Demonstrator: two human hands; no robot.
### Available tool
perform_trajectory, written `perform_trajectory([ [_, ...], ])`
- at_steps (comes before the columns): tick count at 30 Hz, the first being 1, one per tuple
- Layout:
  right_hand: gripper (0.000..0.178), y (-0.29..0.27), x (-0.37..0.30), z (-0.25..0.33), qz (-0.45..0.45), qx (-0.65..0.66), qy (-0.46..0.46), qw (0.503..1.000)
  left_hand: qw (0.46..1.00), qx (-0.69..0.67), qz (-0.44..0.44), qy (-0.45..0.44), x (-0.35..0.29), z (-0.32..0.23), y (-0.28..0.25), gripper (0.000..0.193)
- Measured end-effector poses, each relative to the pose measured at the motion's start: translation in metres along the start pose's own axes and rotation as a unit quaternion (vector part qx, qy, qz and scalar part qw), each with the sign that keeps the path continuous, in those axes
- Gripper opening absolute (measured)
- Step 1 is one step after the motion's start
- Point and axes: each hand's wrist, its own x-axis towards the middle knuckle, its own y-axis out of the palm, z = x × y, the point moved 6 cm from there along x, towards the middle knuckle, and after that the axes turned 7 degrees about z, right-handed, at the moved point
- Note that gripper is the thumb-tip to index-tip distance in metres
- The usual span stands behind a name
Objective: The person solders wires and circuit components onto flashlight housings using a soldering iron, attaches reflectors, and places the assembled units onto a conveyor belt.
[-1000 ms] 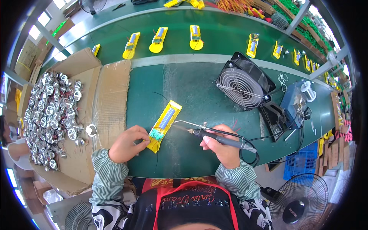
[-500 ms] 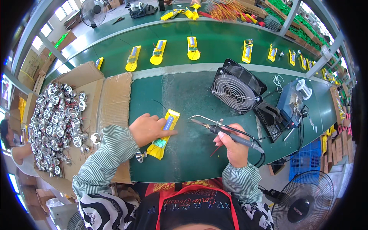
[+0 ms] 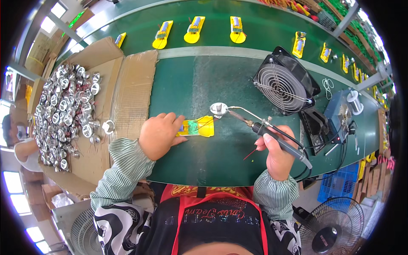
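My left hand point(image 3: 159, 135) is closed on a yellow plastic casing point(image 3: 207, 128), which lies crosswise on the green bench. A green circuit board point(image 3: 194, 126) and a bit of blue cell show in it beside my fingertips. Just past the casing's right end sits a silver reflector cup point(image 3: 219, 109), with thin wires near it. My right hand point(image 3: 279, 155) grips a soldering iron point(image 3: 275, 144) with a thin metal feed tube along it. Its tip points at the reflector cup; whether they touch I cannot tell.
To the left, a cardboard box point(image 3: 138, 80) holds many reflector cups point(image 3: 63, 102). A black square fan point(image 3: 282, 87) stands at the back right, beside a blue soldering station point(image 3: 338, 112) and solder spool point(image 3: 355, 103). Several yellow casings point(image 3: 194, 29) line the far green strip.
My left hand has turned the casing from nearly upright to crosswise, bringing its reflector from the near side to the right end. The view has shifted, and the iron's tip is now close to the reflector.
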Motion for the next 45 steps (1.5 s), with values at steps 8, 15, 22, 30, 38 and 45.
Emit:
perform_trajectory([
  [8, 0.017, 0.025, -0.003, -0.008, 0.064, -0.029, 0.015, 0.997, 0.866, -0.477, -0.149, 0.009, -0.004, 0.011, 0.016, 0.01],
  [15, 0.018, 0.04, -0.002, -0.022, 0.106, -0.046, 0.047, 0.992, 0.876, -0.455, -0.144, -0.075, 0.002, 0.014, 0.02, 0.007],
  [22, 0.015, 0.05, 0.0, -0.031, 0.139, -0.044, 0.075, 0.986, 0.927, -0.332, -0.177, 0.012, -0.003, -0.001, 0.006, 0.007],
  [30, 0.018, 0.056, 0.005, -0.044, 0.149, -0.05, 0.082, 0.984, 0.946, -0.296, -0.131, 0.022, 0.004, 0.001, 0.006, 0.007],
  [38, 0.017, 0.059, 0.006, -0.046, 0.151, -0.049, 0.089, 0.983, 0.963, -0.26, -0.063, 0.034, 0.01, 0.001, 0.005, 0.005],
  [45, 0.016, 0.06, 0.007, -0.043, 0.162, -0.071, 0.075, 0.981, 0.965, -0.257, -0.05, 0.032, 0.013, 0.002, 0.007, 0.005],
])
